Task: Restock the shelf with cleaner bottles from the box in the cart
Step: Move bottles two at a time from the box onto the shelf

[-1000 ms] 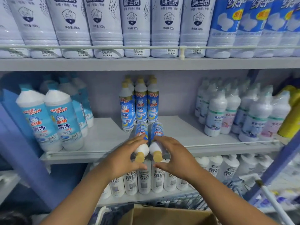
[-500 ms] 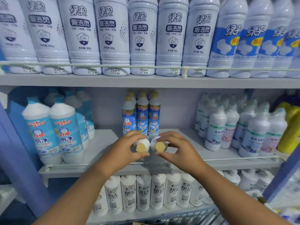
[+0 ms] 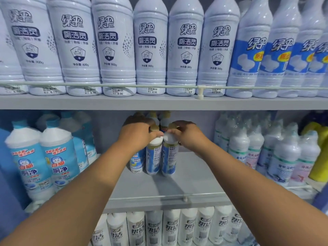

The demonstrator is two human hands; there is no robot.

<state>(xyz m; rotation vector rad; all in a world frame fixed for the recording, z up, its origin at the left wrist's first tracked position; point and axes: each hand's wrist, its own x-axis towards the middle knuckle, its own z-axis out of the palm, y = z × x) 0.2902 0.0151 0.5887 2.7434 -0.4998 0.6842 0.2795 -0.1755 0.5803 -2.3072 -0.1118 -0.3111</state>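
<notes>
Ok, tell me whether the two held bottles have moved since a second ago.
Yes. The two bottles went from lying over the rail to standing upright deeper on the middle shelf, by the yellow-capped row.

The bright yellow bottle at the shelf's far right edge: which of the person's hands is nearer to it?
Right. The right hand grips a blue-labelled bottle top mid-shelf, well left of the yellow bottle; the left hand is further left.

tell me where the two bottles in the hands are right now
In the head view, both bottles stand upright mid-shelf, just before the yellow-capped row, left hand and right hand on their tops.
</notes>
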